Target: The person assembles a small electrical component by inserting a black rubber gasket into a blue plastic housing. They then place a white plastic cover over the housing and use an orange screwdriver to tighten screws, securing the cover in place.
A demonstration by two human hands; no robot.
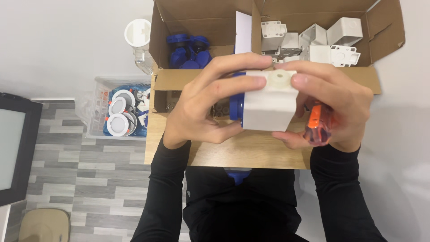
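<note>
Both hands hold a white plastic box [268, 104] with a blue part [236, 106] on its left side, above a small wooden table [251, 152]. My left hand [206, 107] grips the blue end, fingers across the top and thumb beneath. On the box's right side, my right hand [329, 107] has its fingers on the top and also clasps an orange-handled screwdriver [317, 123] in its palm.
A cardboard box [273, 40] at the table's far side holds blue parts [190, 50] on the left and several white plastic boxes [322, 41] on the right. A clear crate [118, 110] with round white fittings stands on the floor at left. A dark panel [15, 148] stands far left.
</note>
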